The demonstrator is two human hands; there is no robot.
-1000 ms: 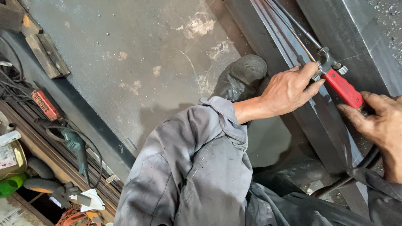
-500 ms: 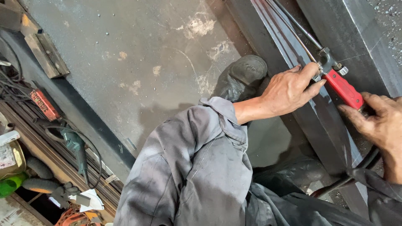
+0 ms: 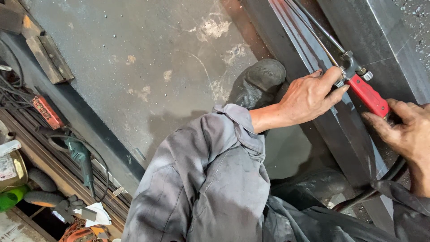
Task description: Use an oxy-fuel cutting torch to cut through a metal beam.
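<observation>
Right now my left hand [image 3: 309,96] pinches the valve knobs of the torch [image 3: 365,92] at the far right, over the steel beam [image 3: 331,130]. My right hand [image 3: 410,130] grips its red handle. Stiff, hose-heavy; best held by the handle.

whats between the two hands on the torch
In the head view, the red handle of the torch spans the gap between left hand and right hand.
</observation>
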